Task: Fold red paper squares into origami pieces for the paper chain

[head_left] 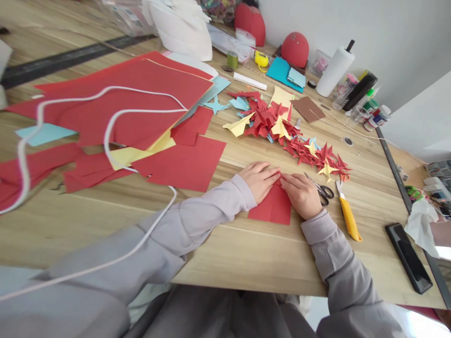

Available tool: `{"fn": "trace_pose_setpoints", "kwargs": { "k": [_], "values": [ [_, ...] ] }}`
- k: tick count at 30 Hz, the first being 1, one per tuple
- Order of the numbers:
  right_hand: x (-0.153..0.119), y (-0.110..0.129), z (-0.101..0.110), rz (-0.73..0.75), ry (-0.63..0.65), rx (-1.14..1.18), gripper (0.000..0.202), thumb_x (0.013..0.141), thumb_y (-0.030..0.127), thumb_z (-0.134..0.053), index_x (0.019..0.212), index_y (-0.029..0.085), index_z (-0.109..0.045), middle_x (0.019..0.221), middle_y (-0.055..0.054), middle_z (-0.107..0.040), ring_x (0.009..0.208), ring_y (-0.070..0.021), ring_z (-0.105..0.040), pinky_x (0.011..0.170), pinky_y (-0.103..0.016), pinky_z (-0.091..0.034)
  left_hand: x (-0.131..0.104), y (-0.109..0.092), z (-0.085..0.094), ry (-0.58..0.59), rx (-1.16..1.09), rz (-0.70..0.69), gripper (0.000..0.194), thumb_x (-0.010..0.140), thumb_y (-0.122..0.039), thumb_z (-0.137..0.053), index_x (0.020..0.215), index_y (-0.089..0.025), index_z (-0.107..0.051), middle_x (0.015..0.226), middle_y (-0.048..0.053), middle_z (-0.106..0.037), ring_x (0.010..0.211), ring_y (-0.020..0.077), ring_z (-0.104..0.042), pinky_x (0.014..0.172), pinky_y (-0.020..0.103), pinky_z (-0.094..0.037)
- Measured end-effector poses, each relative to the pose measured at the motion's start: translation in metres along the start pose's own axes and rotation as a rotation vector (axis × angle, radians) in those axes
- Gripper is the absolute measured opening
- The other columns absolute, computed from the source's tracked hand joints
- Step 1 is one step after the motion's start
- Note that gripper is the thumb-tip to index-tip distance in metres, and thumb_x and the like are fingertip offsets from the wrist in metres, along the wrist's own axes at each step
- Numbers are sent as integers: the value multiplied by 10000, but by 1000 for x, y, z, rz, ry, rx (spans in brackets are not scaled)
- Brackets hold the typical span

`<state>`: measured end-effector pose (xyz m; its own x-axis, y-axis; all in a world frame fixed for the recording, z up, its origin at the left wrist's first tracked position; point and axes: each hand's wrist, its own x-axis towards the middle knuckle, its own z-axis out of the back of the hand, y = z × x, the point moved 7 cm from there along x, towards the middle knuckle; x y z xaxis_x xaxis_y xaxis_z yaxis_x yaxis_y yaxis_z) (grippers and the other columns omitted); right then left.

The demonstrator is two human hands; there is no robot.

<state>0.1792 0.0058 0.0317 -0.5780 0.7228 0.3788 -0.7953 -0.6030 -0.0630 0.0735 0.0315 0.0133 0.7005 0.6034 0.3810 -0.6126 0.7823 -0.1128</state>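
Note:
A piece of red paper [270, 210] lies on the table in front of me, with a crease down its middle and its top edge folded. My left hand [260, 180] rests on its upper left part, fingers stretched out flat toward the top. From the right, my right hand [302, 193] pinches the folded top of the paper, its fingertips close to the left hand's. The hands partly hide the upper part of the sheet. Just beyond the right hand lie black-handled scissors [324, 193], and beside them a yellow-handled utility knife [348, 217].
Folded red, yellow and blue paper pieces [268, 117] form a long heap behind my hands. Large red sheets [141, 98] are stacked to the left. A white cable [118, 112] crosses them and my left sleeve. A phone [408, 257] lies right; bottles [334, 72] stand at the back.

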Motion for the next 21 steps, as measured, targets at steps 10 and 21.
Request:
{"fn": "trace_pose_setpoints", "kwargs": {
  "k": [10,21],
  "values": [
    [-1,-1,0,4,13,13,233,901,197,-468,1033,204,-659,1126,-44,-662,987,-194,-546,833,-338,-445,0,1,-1,18,0,4,393,880,-245,-381,1222,-155,-554,1314,45,-530,1162,270,-420,979,442,-364],
    [1,4,4,-10,47,33,258,896,293,-473,1034,180,-659,1145,-63,-647,1010,-217,-534,854,-369,-434,0,0,0,29,-7,15,392,870,-231,-390,1215,-158,-562,1318,43,-527,1167,274,-421,981,449,-365]
  ]
}}
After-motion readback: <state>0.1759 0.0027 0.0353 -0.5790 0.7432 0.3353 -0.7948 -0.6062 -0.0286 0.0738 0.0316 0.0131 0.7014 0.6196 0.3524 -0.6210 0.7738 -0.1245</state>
